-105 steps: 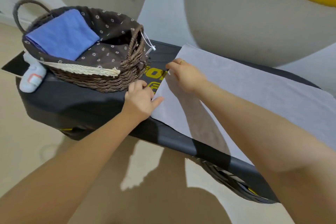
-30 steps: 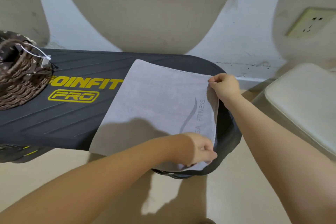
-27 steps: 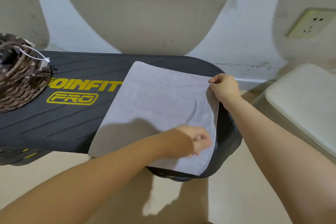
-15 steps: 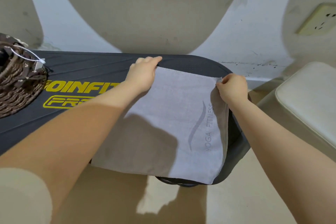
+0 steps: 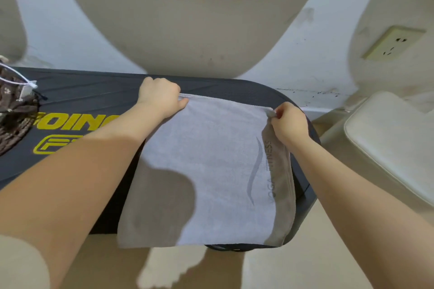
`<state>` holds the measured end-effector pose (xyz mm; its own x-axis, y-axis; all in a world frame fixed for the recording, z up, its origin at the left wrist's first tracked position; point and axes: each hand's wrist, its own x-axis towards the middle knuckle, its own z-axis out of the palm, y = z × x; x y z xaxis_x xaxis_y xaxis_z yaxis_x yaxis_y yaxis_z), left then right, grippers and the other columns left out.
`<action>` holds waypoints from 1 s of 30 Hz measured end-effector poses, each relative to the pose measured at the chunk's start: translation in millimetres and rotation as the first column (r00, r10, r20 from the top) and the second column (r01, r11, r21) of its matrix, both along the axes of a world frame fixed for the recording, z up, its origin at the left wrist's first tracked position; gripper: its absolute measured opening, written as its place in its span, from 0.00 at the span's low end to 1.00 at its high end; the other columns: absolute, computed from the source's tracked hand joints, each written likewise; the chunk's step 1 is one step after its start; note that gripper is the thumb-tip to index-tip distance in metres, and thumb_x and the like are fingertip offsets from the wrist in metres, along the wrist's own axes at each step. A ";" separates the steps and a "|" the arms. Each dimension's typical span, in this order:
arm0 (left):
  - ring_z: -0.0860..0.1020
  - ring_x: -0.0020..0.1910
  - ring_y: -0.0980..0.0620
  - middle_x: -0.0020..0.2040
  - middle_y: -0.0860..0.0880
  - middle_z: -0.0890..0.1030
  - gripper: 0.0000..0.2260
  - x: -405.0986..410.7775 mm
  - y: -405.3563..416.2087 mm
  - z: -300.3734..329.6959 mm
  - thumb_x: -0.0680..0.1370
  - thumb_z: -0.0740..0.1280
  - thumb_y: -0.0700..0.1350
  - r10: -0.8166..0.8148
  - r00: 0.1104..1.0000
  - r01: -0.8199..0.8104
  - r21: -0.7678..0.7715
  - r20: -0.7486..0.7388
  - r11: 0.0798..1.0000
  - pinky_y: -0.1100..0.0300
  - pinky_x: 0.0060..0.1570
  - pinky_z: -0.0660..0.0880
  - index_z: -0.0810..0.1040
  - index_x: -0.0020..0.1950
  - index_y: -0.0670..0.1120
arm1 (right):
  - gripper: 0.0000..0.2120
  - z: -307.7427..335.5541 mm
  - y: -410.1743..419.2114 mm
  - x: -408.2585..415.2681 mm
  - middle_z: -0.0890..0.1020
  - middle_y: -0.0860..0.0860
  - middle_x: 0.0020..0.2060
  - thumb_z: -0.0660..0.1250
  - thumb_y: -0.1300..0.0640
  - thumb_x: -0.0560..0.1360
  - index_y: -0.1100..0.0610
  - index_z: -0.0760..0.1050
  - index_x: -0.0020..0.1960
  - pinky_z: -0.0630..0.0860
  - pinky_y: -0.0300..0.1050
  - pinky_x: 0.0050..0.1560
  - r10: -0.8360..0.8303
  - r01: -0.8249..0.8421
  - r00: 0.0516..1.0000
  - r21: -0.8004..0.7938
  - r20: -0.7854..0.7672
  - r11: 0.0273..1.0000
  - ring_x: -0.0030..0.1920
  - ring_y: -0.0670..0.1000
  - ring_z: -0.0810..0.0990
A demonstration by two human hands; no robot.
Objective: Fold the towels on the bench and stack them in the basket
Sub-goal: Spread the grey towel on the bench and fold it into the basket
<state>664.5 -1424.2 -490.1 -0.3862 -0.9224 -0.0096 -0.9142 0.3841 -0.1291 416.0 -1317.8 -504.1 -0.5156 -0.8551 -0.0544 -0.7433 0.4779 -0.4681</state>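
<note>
L hand (image 5: 162,97) grips far-left corner of the pale grey folded towel (image 5: 211,171), fingers curled over its edge; R hand (image 5: 290,124) pinches far-right corner. Towel lies flat across R end of the black padded bench w/ yellow lettering (image 5: 82,98), near edge overhanging. Brown wicker basket (image 5: 14,112) at frame's left edge.
</note>
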 end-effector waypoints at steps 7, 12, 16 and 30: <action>0.74 0.52 0.41 0.47 0.40 0.80 0.17 54.3 4.1 29.3 0.77 0.61 0.53 0.117 0.990 -0.130 -0.205 -0.073 0.970 0.52 0.54 0.62 0.79 0.47 0.40 | 0.07 13.0 -18.8 35.2 0.74 0.51 0.43 0.61 0.67 0.74 0.58 0.74 0.41 0.73 0.46 0.47 0.117 -0.069 0.969 -0.218 0.216 0.973 0.48 0.54 0.74; 0.66 0.60 0.43 0.53 0.46 0.77 0.10 85.5 7.2 12.0 0.79 0.59 0.47 0.247 0.950 -0.249 0.014 -0.190 0.969 0.51 0.57 0.59 0.80 0.50 0.49 | 0.16 12.9 -30.2 43.0 0.79 0.50 0.35 0.60 0.69 0.72 0.51 0.73 0.32 0.72 0.42 0.39 0.015 0.058 0.926 -0.182 0.377 0.981 0.41 0.51 0.76; 0.69 0.61 0.42 0.58 0.46 0.73 0.09 101.0 2.6 1.7 0.78 0.61 0.48 0.329 0.878 -0.227 0.301 -0.349 0.926 0.51 0.58 0.61 0.77 0.56 0.52 | 0.13 14.4 -36.7 43.0 0.79 0.53 0.33 0.64 0.70 0.70 0.55 0.75 0.33 0.75 0.43 0.38 -0.055 0.136 0.807 -0.095 0.588 0.986 0.39 0.53 0.77; 0.73 0.34 0.53 0.33 0.51 0.76 0.06 93.6 -12.6 -12.8 0.71 0.72 0.43 0.422 0.429 -0.215 0.363 -0.799 0.907 0.64 0.32 0.68 0.78 0.41 0.42 | 0.11 16.0 -52.9 37.0 0.77 0.50 0.30 0.69 0.61 0.73 0.56 0.74 0.32 0.74 0.37 0.32 0.028 0.156 0.747 -0.216 0.664 0.964 0.31 0.47 0.75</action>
<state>758.2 -1436.8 -502.8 0.0243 -0.9992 -0.0309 -0.5881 -0.0393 0.8078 453.0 -1370.7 -488.1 -0.4832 -0.8532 -0.1964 -0.1785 0.3156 -0.9320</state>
